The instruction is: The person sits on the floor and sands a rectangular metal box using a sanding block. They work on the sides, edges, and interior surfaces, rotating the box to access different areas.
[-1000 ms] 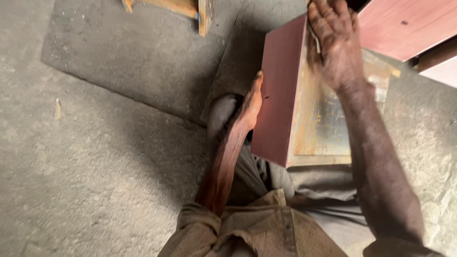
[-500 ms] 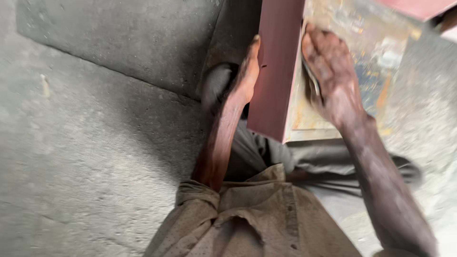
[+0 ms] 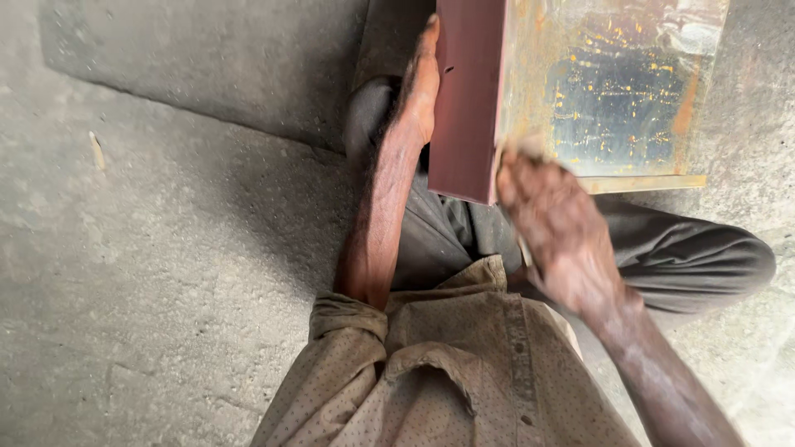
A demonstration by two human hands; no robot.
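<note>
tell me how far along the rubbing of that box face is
Done: hard to judge; the box face is shiny, yet orange flecks dot most of it.
In hand: the left hand braces the maroon side, and the right hand rubs the near corner.
Left: apparently the flecked area and the orange-streaked edges.

I see one head-worn view, aimed steeply down and close over my lap, the concrete floor (image 3: pixel 166 273) filling its left side.

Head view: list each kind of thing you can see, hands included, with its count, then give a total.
Hands: 2 (left hand, right hand)
Reddish-brown box: 1
Pale chip on the concrete floor: 1
Total: 4
</note>
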